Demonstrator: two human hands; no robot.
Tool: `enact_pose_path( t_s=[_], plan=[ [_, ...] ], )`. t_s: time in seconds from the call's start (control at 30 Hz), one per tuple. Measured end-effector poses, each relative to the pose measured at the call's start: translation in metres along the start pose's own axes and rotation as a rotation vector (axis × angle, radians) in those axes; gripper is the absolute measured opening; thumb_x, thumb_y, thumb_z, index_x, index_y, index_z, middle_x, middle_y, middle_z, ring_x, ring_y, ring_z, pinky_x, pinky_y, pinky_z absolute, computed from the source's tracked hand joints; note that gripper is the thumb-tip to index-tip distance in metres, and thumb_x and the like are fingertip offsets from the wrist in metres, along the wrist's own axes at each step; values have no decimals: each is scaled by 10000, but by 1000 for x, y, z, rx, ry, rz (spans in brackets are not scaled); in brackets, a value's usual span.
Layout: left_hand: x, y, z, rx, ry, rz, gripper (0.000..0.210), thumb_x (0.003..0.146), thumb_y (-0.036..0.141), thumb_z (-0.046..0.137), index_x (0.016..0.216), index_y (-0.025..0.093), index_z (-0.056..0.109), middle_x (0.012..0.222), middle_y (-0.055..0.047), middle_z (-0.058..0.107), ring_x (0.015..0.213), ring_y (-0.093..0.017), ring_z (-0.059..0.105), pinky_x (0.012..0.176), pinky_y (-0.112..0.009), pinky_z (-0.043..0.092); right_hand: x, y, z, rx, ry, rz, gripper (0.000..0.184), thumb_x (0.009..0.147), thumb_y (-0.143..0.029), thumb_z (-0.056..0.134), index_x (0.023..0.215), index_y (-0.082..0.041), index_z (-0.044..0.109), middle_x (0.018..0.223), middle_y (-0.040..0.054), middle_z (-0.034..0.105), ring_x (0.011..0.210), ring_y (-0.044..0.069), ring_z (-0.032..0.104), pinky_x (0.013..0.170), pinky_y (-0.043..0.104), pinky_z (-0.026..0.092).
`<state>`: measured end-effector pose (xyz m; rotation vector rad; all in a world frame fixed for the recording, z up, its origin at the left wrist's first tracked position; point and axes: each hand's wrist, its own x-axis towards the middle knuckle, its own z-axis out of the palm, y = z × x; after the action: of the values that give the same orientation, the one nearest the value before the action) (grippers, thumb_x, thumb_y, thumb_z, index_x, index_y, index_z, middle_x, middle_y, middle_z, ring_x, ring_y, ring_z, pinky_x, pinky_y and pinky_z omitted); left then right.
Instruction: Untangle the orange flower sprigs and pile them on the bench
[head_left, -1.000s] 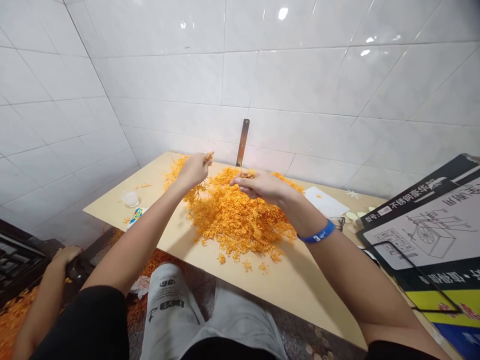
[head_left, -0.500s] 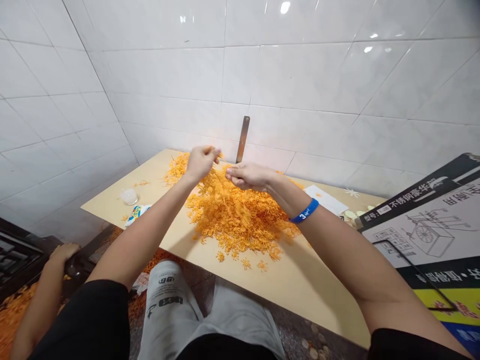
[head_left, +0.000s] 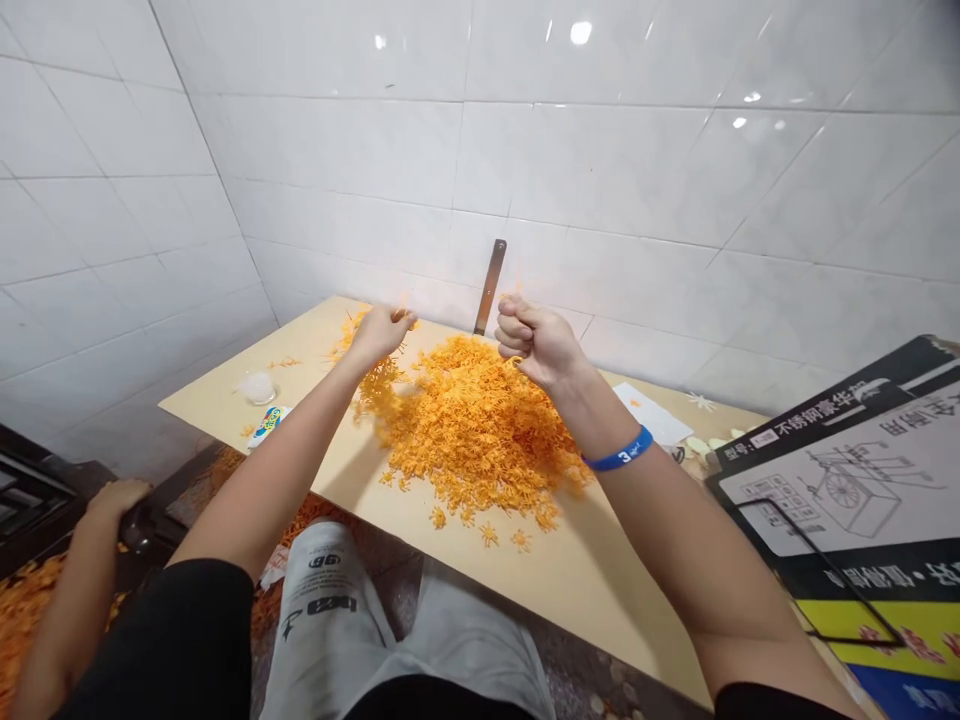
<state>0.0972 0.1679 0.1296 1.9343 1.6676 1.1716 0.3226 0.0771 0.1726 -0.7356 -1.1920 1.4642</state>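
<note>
A heap of small orange spider-shaped pieces (head_left: 480, 430) covers the middle of the tan tabletop (head_left: 600, 580). My left hand (head_left: 379, 335) is closed in a pinch above the heap's left side, and a bunch of the same orange pieces (head_left: 381, 385) hangs beneath it. To the right, my right hand (head_left: 541, 342), with a blue wristband (head_left: 621, 450) below it, is curled into a fist over the far right of the heap. A thin orange bit pokes out above its thumb; the rest of what it grips is hidden by the fingers.
A metal strip (head_left: 491, 287) stands against the tiled wall behind the heap. On the left lie a clear cup (head_left: 257, 388) and a colourful packet (head_left: 268, 425). White paper (head_left: 651, 412) and a large printed box (head_left: 847, 480) are at right. Another person's hand (head_left: 120, 497) rests at lower left.
My hands have moved apart: the left went left with its orange bunch, and the right went right and turned into an upright fist. The view has shifted slightly.
</note>
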Motion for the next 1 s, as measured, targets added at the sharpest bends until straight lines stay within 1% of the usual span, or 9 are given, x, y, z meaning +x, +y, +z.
enact_pose_path(
  t_s=[0.2, 0.43, 0.5, 0.57, 0.67, 0.73, 0.83, 0.9, 1.0],
  plan=[
    [-8, 1, 5, 122, -80, 46, 319, 820, 391, 549, 585, 187, 617, 627, -68, 669, 680, -224, 620, 667, -300, 414, 6, 8, -6, 155, 40, -102, 323, 986, -223, 305, 675, -203, 390, 477, -83, 142, 436, 93, 33, 368, 191, 111],
    [-19, 23, -11, 123, -186, 195, 409, 879, 511, 455, 792, 183, 684, 795, -99, 709, 838, -255, 636, 731, -303, 430, 5, 5, -15, 123, -30, -235, 336, 943, -364, 447, 649, -218, 375, 453, -92, 106, 415, 86, 23, 370, 204, 125],
    [-27, 33, -15, 44, -301, 273, 472, 896, 554, 401, 858, 185, 692, 828, -87, 708, 839, -236, 631, 721, -291, 434, 4, 4, -14, 118, -56, -275, 345, 914, -394, 496, 643, -218, 372, 449, -94, 104, 411, 83, 31, 373, 204, 135],
    [-36, 43, -18, -82, -482, 374, 487, 900, 570, 388, 911, 185, 686, 860, -70, 699, 820, -202, 619, 700, -271, 434, 4, 1, -11, 96, -66, -314, 364, 896, -421, 520, 641, -220, 357, 446, -96, 107, 404, 80, 45, 376, 203, 151],
    [-46, 56, -22, -246, -676, 458, 433, 883, 546, 456, 875, 169, 668, 711, -20, 617, 637, -132, 540, 592, -240, 389, 3, -3, -6, 7, -77, -350, 393, 880, -480, 529, 646, -225, 342, 443, -99, 132, 393, 77, 84, 386, 209, 173],
    [-52, 64, -25, -312, -641, 434, 398, 879, 505, 487, 859, 152, 667, 575, 30, 477, 512, -97, 414, 512, -229, 313, 2, -5, 0, -111, -69, -343, 390, 858, -531, 534, 670, -226, 379, 450, -98, 185, 395, 74, 124, 399, 217, 171],
    [-60, 76, -29, -306, -441, 425, 362, 886, 436, 488, 807, 136, 675, 522, 56, 355, 479, -83, 314, 489, -228, 241, -3, -5, 14, -494, 23, -365, 350, 818, -535, 585, 751, -203, 498, 546, -61, 386, 449, 74, 268, 451, 231, 221],
    [-65, 82, -31, -243, -304, 475, 369, 889, 397, 479, 686, 139, 648, 510, 47, 368, 493, -86, 321, 501, -233, 240, -8, -6, 27, -837, 72, -396, 286, 784, -444, 658, 762, -181, 549, 641, -23, 492, 523, 87, 365, 511, 247, 267],
    [-61, 83, -35, -156, -143, 495, 337, 878, 322, 464, 639, 152, 630, 520, 25, 468, 505, -100, 373, 521, -242, 270, -13, -9, 39, -1172, 39, -360, 232, 799, -251, 633, 612, -169, 523, 565, -13, 489, 534, 106, 389, 545, 271, 258]
  ],
)
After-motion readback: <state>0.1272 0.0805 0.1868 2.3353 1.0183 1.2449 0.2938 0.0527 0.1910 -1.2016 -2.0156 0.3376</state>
